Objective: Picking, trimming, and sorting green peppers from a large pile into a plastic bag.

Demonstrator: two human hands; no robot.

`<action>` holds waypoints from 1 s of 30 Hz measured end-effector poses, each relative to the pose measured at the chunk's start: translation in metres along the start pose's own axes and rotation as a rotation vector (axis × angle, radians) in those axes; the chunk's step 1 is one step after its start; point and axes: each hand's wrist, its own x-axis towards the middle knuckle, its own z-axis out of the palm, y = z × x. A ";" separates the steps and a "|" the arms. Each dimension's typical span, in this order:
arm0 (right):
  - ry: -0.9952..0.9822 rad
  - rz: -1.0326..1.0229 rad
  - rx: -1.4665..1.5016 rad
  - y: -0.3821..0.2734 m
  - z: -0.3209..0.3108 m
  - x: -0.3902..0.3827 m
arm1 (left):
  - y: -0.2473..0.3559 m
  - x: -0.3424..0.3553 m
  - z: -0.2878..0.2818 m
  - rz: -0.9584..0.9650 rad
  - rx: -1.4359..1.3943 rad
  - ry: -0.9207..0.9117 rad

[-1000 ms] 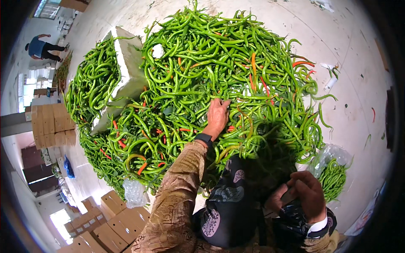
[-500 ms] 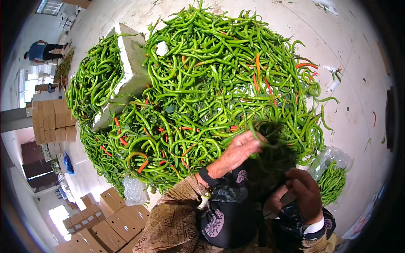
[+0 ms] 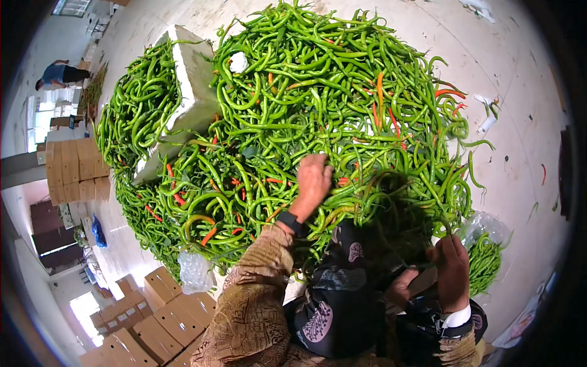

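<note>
A large heap of long green peppers, mixed with some red ones, fills the middle of the view. My left hand reaches into its near middle, fingers bent down among the peppers; what they grip is hidden. Lower right, in shadow, my right hand has thumb and fingers closed on a long dark green pepper pointing upward. Between my arms lies black patterned cloth.
A white foam box holds peppers at upper left. Plastic bags lie at both near sides, peppers in the right one. Cardboard boxes are stacked at left and lower left. Another person bends over in the far left background.
My left hand drew back toward me with a pepper, then moved forward into the pile again. My right fingers have risen and now grip a pepper. The other person has bent lower.
</note>
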 end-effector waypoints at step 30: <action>-0.053 0.244 0.026 -0.004 0.011 -0.003 | -0.075 0.012 0.003 0.098 0.515 -0.078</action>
